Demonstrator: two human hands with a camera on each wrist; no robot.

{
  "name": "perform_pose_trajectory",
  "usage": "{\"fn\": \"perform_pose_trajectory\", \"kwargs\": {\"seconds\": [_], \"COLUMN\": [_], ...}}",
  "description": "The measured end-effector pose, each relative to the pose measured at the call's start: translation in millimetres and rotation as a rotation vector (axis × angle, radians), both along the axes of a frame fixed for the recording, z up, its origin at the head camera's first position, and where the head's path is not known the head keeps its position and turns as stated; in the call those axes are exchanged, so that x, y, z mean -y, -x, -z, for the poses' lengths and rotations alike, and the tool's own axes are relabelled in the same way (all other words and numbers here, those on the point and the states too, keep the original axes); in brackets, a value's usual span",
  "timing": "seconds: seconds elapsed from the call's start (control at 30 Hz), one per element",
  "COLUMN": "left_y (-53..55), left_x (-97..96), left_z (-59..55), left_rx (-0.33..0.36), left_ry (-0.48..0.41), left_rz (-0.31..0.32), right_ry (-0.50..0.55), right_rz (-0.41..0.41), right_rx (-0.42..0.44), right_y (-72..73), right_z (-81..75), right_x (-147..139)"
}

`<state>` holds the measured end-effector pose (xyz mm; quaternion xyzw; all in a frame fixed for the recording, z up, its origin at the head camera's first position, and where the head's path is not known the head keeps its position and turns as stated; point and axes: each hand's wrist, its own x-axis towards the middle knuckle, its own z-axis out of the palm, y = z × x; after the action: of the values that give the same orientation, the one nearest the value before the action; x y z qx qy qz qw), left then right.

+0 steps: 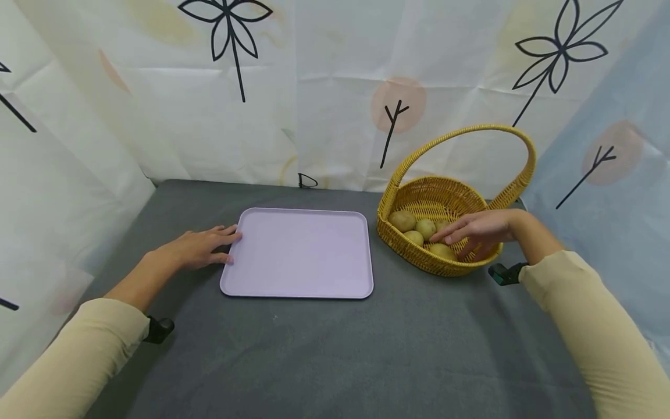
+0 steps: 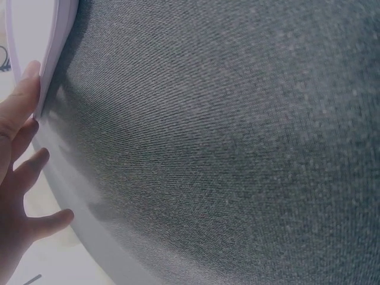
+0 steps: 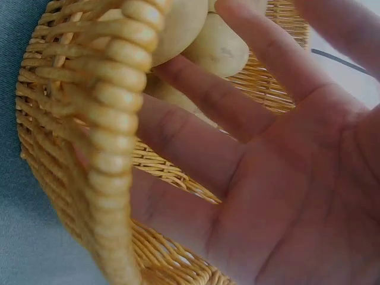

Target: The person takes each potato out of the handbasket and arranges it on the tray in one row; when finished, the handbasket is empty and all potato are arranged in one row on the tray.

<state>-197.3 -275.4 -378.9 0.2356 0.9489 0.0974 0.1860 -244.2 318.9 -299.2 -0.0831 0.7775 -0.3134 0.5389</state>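
Note:
A lilac rectangular tray lies flat on the grey cloth. My left hand is at its left edge, fingertips touching the rim; in the left wrist view the fingers are spread apart beside the tray's corner. On the right, a yellow wicker basket with a tall arched handle holds several potatoes. My right hand reaches inside over the basket's near right rim. Its fingers stretch out, tips close to the potatoes, and the palm is bare.
Dark grey cloth covers the table. White curtains with printed leaves and trees hang behind and to the left, and a bluish one hangs at the right. The basket's handle arches up behind my right hand.

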Motion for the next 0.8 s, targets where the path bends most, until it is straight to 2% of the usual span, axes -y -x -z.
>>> {"fn": "perform_pose_trajectory", "kwargs": {"seconds": [0.37,0.6,0.8], "left_y": [-3.3,-1.2,-0.5], "left_x": [-1.1,-0.6,0.6], "left_z": [-2.5,-0.3,1.6], "left_rx": [0.004,0.008,0.005], "left_ry": [-0.020,-0.017,-0.028], "left_rz": [-0.005,-0.008,-0.014], "right_ry": [-0.033,-0.037,-0.065], "right_rz": [-0.128,-0.107,-0.088], "right_rx": [0.007,0.055,0.037], "right_y": [11.4,16.7,16.6], "right_z": [5.1,6.9,5.5], "right_x": [6,13,19]}}
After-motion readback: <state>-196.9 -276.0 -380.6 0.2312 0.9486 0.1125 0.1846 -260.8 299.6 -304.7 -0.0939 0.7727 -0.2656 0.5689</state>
